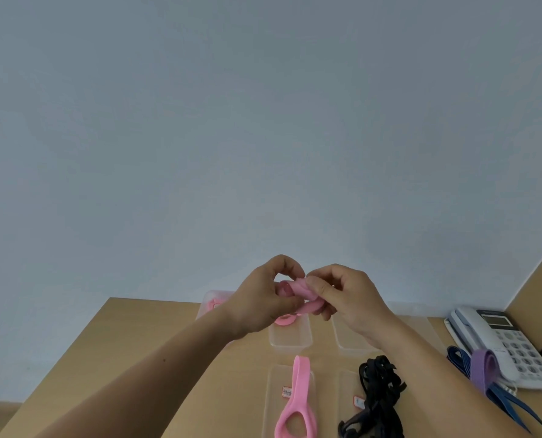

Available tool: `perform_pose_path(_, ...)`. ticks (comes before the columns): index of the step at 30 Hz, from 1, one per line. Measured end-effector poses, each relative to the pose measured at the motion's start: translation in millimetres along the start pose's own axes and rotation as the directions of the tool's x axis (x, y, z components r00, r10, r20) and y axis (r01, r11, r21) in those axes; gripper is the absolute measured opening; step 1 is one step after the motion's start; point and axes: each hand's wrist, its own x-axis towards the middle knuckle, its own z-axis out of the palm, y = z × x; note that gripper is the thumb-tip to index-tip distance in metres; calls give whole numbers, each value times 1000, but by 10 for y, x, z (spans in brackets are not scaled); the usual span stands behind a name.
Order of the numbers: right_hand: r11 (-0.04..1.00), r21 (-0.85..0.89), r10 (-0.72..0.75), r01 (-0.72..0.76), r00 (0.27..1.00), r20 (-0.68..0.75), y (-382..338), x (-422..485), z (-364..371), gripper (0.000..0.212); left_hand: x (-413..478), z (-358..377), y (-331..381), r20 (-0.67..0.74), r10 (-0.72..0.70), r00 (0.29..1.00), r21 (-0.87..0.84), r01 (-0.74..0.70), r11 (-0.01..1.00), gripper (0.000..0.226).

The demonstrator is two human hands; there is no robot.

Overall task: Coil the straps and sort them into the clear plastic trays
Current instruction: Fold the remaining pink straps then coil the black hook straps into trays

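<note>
At lower centre, 1 pink strap (298, 290) is pinched between left hand (257, 303) and right hand (351, 298) — both sets of fingers curled round it.

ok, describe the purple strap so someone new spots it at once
Find the white desk phone at the right edge of the table. Across its near-left corner lies the purple strap, among dark blue straps. It is the only purple one; the others are blue, pink or black.
</note>
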Motion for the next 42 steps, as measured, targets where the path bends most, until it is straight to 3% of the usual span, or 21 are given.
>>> perform_pose_path(4, 999, 14, -31, 32, 998, -45, 16, 14, 3, 16, 4, 0, -29, 34, -61, 998, -30, 62, 998, 43)
perform_pose_path(9, 997, 13, -73, 74, 996, -50, 88, 42, 56, 20, 31, -70, -29, 103, -167, 981, -221, 186, 957, 54)
perform_pose_path(13, 995, 14, -96, 97, 994, -58, 141, 66, 169, 24, 11, -188, -114, 141, -193, 971, -358, 232, 904, 42)
perform_pose_path(19, 970, -193, -155, 150, 988, -8, 231, 161, 344, 21, -2, -368, -267, 1, -184, 983, -335, 174, 926, 32)
perform_pose_path(23, 783, -567, -261, 256, 963, 74, 260, 253, 430, 26, 22, -489, -436, -22, -201, 979, -350, 181, 919, 35)
perform_pose_path(27, 641, -688, -327, 342, 932, 159, 352, 316, 509, 27, 103, -486, -658, -27, -242, 970, -388, 213, 897, 38)
perform_pose_path(32, 603, -707, -202, 369, 929, 312, 633, 435, 434, 36, 304, -380, -1022, 41, -291, 956, -385, 283, 878, 37)
perform_pose_path(42, 718, -660, 27, 220, 939, 342, 1537, 1079, 196, 25, 964, 39, -1759, -47, -496, 867, -389, 442, 808, 25)
